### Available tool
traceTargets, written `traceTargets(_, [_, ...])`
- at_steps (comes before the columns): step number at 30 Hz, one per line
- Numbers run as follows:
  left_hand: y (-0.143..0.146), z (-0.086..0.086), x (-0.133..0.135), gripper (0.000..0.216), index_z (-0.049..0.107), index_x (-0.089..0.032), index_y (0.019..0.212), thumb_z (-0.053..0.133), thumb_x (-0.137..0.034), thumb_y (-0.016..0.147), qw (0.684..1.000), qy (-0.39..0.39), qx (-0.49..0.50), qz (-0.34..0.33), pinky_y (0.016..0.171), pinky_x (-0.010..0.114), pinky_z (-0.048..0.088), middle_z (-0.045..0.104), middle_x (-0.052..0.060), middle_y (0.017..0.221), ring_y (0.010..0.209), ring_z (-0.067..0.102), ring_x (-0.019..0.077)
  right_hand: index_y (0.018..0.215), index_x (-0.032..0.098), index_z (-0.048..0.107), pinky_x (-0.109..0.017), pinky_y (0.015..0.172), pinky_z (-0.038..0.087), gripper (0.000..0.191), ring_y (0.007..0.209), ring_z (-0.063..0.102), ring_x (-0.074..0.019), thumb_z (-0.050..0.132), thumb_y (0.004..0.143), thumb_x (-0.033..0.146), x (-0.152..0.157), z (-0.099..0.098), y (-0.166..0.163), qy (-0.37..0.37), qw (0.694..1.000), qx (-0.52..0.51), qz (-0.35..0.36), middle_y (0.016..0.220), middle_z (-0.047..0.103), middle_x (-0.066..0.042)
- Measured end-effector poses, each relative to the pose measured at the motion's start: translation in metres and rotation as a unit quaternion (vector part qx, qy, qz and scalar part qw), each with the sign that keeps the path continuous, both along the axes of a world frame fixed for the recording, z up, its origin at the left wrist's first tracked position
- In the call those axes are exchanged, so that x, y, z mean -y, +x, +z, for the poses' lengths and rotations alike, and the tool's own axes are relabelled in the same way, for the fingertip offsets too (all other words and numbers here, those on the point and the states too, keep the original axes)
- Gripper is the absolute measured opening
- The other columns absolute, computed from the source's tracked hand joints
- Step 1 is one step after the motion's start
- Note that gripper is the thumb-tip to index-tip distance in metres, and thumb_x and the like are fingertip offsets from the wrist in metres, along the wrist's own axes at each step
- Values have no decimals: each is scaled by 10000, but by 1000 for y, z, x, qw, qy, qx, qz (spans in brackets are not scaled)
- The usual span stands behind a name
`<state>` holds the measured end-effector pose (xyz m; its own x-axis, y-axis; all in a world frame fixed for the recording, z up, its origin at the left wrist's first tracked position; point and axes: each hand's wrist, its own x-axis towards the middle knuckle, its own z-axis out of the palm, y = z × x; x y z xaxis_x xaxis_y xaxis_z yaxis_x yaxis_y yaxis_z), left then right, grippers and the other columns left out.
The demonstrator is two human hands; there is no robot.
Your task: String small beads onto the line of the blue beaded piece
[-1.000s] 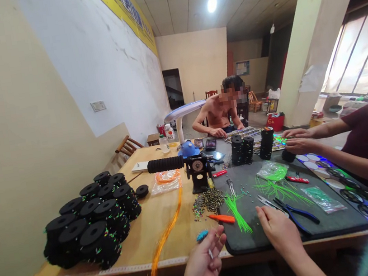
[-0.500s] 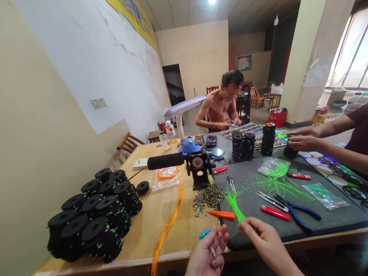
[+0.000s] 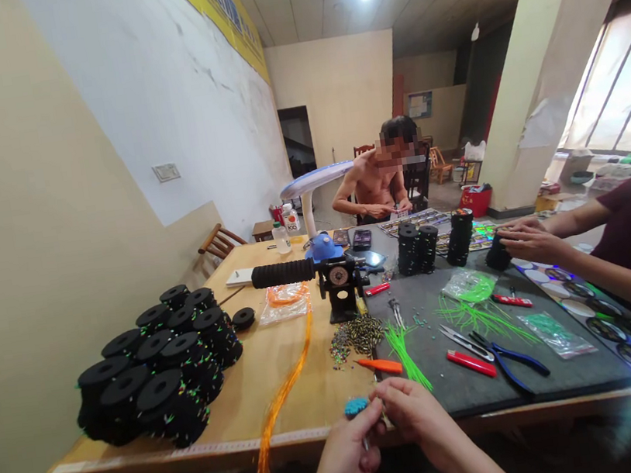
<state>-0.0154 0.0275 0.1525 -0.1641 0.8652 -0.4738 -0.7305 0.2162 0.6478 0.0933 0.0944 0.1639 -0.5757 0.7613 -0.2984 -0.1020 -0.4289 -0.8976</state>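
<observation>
Both my hands meet at the near table edge. My left hand [image 3: 347,463] is curled, pinching a thin small piece I cannot make out. My right hand [image 3: 415,418] is closed in a pinch right beside it, fingertips touching the same spot. A small blue tuft [image 3: 355,406] lies on the wood just above my left fingers. A bundle of green strands [image 3: 405,349] and an orange cutter [image 3: 381,366] lie just beyond my hands on the dark mat [image 3: 455,397].
Stacked black foam spools [image 3: 158,368] fill the left of the table. An orange strand bundle [image 3: 283,398], a bead pile [image 3: 358,336], a black winder [image 3: 338,288], scissors, a red lighter [image 3: 471,363] and blue pliers [image 3: 512,361] lie nearby. A person's hands [image 3: 528,242] work at right; another person sits far back.
My right hand left the mat and came down-left to meet my left hand. My left hand, open-fingered before, has curled shut. The red lighter it covered now shows.
</observation>
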Motion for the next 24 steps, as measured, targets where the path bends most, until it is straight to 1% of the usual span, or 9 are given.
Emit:
traceTargets(3, [1,1,2,409,694,-113,699,933,-339,455,999,2,-34,-4,343,118,133,551,-29,525,424,382,22,600,163,570,-182,404,195,453,391,300,-37,815,529,538,4,7,-1,-17,1000,-18,-8,457,460,82])
traceTargets(7, [0,3,5,490,690,-123,704,951,-366,369,999,-10,-44,7,366,124,129,554,-29,575,482,426,38,565,175,536,-191,455,328,428,417,408,-63,819,531,495,6,8,-3,-30,999,-38,-2,464,478,78])
traceTargets(13, [-4,-4,13,480,672,-124,658,944,-400,375,999,-3,-52,1,380,148,113,530,-29,539,458,373,37,607,176,538,-216,485,400,415,446,485,-91,798,571,497,6,-2,-9,-31,998,-35,39,515,540,54])
traceTargets(16, [-12,-6,22,444,677,-118,641,935,-402,417,998,10,-57,5,389,154,118,534,-20,540,449,347,30,632,177,564,-222,479,395,445,435,462,-94,770,584,569,7,-5,-15,0,998,-7,58,486,502,65])
traceTargets(18, [-22,-4,33,449,681,-116,632,935,-411,409,998,12,-61,28,386,159,110,534,-16,539,439,330,25,687,162,631,-231,501,397,453,468,484,-111,710,651,607,9,-7,-18,93,993,46,50,501,525,43])
traceTargets(19, [-29,-2,40,457,683,-115,629,934,-422,404,997,13,-67,45,383,162,106,535,-16,539,431,312,20,730,156,669,-242,528,411,446,513,521,-132,671,703,601,10,-9,-19,165,982,80,43,543,574,13])
traceTargets(20, [-36,0,49,463,684,-114,627,929,-440,409,995,14,-77,65,380,164,104,535,-17,538,420,287,14,782,155,699,-257,569,432,423,579,564,-158,633,759,572,11,-10,-19,248,962,113,35,617,631,-22])
traceTargets(22, [-51,4,67,430,700,-118,668,902,-453,491,987,31,-110,115,384,158,132,558,-11,584,423,267,6,886,174,724,-296,680,469,324,749,623,-213,575,846,459,14,-14,-22,411,897,162,29,806,702,-79])
traceTargets(24, [-65,7,85,389,718,-129,726,862,-460,580,975,42,-145,165,397,146,172,590,3,653,451,296,12,981,197,710,-337,772,481,236,875,625,-243,539,881,325,16,-16,-28,535,823,186,46,936,706,-101])
